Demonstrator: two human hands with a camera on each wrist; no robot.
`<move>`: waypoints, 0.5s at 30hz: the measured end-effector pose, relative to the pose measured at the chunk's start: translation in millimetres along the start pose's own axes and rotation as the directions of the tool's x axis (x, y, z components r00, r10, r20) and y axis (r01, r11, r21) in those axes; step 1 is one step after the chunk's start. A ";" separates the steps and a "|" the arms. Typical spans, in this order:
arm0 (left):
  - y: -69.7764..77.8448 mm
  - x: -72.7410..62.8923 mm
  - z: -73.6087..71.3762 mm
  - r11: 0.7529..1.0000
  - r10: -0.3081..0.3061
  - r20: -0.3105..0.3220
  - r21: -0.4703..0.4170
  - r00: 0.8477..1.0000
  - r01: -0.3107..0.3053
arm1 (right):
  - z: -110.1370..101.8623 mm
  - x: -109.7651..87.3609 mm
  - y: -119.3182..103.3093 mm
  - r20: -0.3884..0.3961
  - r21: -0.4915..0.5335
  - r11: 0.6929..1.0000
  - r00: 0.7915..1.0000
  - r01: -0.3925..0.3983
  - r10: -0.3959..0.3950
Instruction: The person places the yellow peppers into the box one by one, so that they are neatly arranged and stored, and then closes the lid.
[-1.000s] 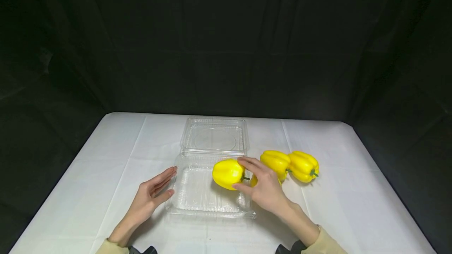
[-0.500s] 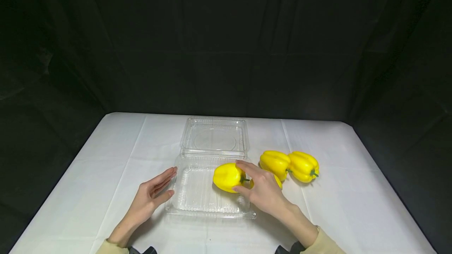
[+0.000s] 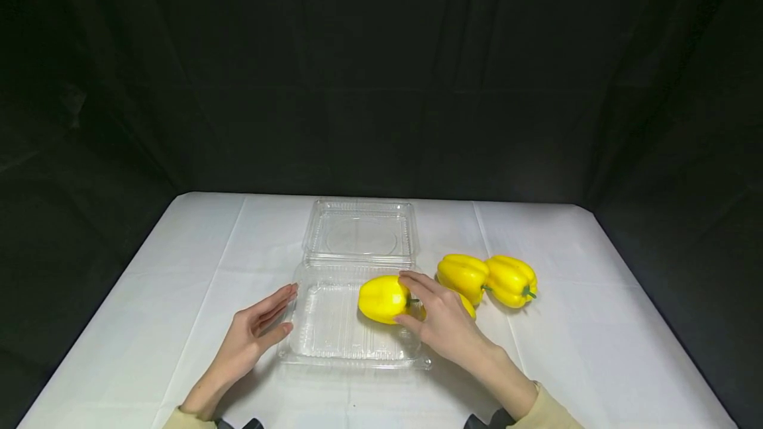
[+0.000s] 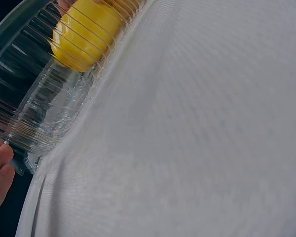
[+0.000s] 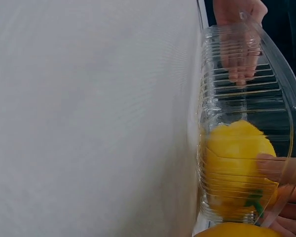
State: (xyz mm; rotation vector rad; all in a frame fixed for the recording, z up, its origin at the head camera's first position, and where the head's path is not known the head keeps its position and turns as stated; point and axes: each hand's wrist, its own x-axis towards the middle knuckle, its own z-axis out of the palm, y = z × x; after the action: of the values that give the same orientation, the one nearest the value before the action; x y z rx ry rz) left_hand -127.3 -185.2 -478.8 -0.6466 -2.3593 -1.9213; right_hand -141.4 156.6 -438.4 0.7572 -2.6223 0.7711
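A clear plastic clamshell container (image 3: 324, 336) lies on the table with its lid (image 3: 360, 234) folded back. In its base, toward the right side, sits a yellow bell pepper (image 3: 379, 299) on its side, green stem to the right. My right hand (image 3: 444, 316) holds that pepper at the stem end, thumb in front and fingers behind; the right wrist view shows the thumb on the pepper (image 5: 237, 153) through the ridged wall. At the container's left edge my left hand (image 3: 256, 330) stands with fingers extended and thumb apart, near or touching the rim; contact is hard to tell.
Right of the container lie two yellow bell peppers, a nearer one (image 3: 462, 277) and a farther one (image 3: 511, 281), side by side. Another yellow pepper (image 3: 467, 305) is mostly hidden behind my right hand. A white cloth covers the table (image 3: 596, 349); black curtains stand around it.
The right hand has lowered the pepper slightly toward the container's base, then stayed nearly still. The left hand has kept its place.
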 end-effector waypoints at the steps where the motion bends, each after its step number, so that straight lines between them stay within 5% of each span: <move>1: -0.1 -0.1 -0.1 1.000 0.001 0.000 0.001 1.000 -0.001 | 0.2 0.1 0.1 -0.004 -0.005 1.000 1.000 0.004 -0.004; 15: 0.8 -0.2 -0.9 0.999 0.004 -0.010 0.032 1.000 -0.004 | 3.3 0.1 0.2 -0.061 -0.065 0.997 0.997 0.043 -0.047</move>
State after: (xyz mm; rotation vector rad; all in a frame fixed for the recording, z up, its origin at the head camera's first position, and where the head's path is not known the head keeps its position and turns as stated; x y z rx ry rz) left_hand -127.1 -185.9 -477.9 -0.6373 -2.3761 -1.8760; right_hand -142.0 154.9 -441.2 0.7594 -2.5521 0.6845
